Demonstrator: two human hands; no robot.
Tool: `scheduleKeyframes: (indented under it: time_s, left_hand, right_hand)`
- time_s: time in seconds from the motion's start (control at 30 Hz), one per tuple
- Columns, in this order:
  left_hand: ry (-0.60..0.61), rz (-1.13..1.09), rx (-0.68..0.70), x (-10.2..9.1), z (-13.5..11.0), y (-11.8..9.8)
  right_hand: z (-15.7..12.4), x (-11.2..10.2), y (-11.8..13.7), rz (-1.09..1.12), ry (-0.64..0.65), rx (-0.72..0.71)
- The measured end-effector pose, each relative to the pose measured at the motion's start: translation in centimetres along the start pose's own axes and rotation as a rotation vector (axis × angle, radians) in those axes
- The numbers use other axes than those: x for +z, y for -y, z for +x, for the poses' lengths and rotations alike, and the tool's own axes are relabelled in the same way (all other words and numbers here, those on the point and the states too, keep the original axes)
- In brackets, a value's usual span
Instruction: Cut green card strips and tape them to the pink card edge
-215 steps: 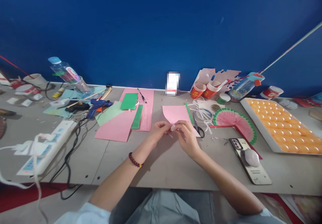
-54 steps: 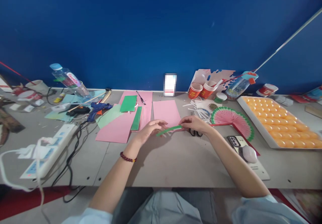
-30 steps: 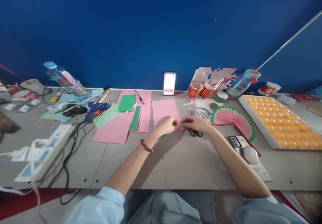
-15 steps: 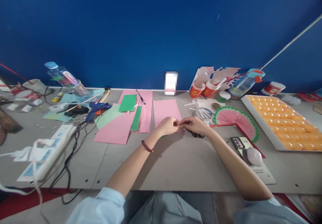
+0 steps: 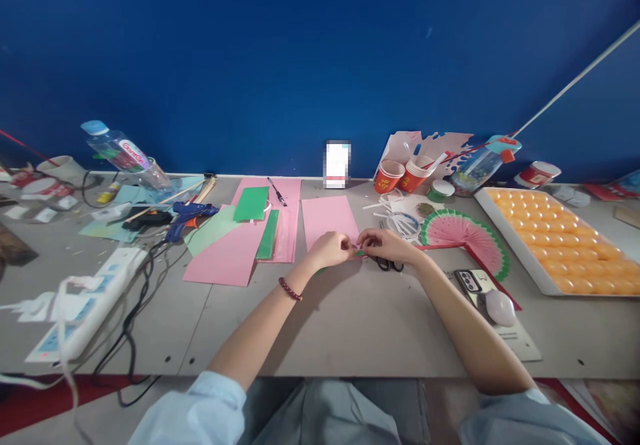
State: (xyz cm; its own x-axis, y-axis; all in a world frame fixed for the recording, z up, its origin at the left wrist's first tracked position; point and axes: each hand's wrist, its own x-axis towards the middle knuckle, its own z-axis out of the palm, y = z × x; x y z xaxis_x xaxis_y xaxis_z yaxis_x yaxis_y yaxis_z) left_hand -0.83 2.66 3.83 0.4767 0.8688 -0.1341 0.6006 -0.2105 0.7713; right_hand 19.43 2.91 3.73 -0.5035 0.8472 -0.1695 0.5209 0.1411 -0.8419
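Over the middle of the table, my left hand (image 5: 333, 250) and my right hand (image 5: 385, 245) meet, fingertips pinched close together. Between them is a small green and pink piece of paper (image 5: 359, 253), mostly covered by the fingers. Black-handled scissors (image 5: 397, 266) lie just under my right hand, blades hidden. Behind my left hand a pink sheet (image 5: 327, 217) lies flat. To the right rests a pleated pink-and-green paper fan (image 5: 465, 228), patterned like a watermelon slice.
On the left are a blue glue gun (image 5: 187, 217), a power strip (image 5: 93, 311) with cables, and pink and green papers (image 5: 225, 255). On the right stand red paper cups (image 5: 389, 177), a tray of orange balls (image 5: 487, 218), and a phone (image 5: 470, 283) under a white mouse (image 5: 500, 307).
The view has shifted slightly. Both hands stay together, and a little more of the green part of the paper shows between the fingertips.
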Motion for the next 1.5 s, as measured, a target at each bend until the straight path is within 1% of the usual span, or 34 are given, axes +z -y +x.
scheduleKeyframes:
  time_s: [0.13, 0.23, 0.4, 0.57, 0.77, 0.97, 1.13, 1.27, 1.37, 1.5]
  left_hand:
    - [0.056, -0.025, 0.049, -0.4, 0.2, 0.6]
    - [0.088, -0.073, 0.09, -0.7, 0.2, 1.0]
    - [0.116, -0.101, 0.122, -0.7, 0.2, 1.1]
    - [0.131, -0.097, 0.1, -0.4, 0.2, 0.8]
    - [0.138, -0.043, 0.023, -0.4, -0.1, 0.1]
    - [0.114, -0.045, 0.02, -0.5, -0.1, 0.0]
    - [0.115, -0.066, 0.005, -0.3, 0.0, 0.1]
    - [0.117, -0.05, -0.005, -0.1, 0.0, 0.0]
    - [0.114, -0.048, -0.014, -0.4, -0.1, 0.0]
    - [0.15, -0.094, -0.03, -1.2, -0.4, 0.2]
  right_hand:
    - [-0.2, 0.4, 0.6, -0.013, 0.004, 0.021]
    - [-0.4, 0.8, 1.0, -0.026, -0.011, 0.006]
    - [-0.6, 0.9, 0.8, 0.027, 0.042, -0.017]
    - [-0.7, 0.9, 0.6, 0.008, 0.04, -0.022]
    - [-0.8, 1.0, 1.3, -0.027, 0.027, 0.017]
    - [-0.8, 1.1, 1.5, -0.06, 0.015, 0.003]
    - [-0.9, 1.3, 1.3, -0.093, -0.016, -0.002]
    - [-0.9, 1.4, 1.4, -0.1, -0.013, 0.004]
    - [-0.9, 1.4, 1.5, -0.104, -0.016, 0.001]
    - [-0.9, 1.3, 1.5, -0.114, -0.011, 0.002]
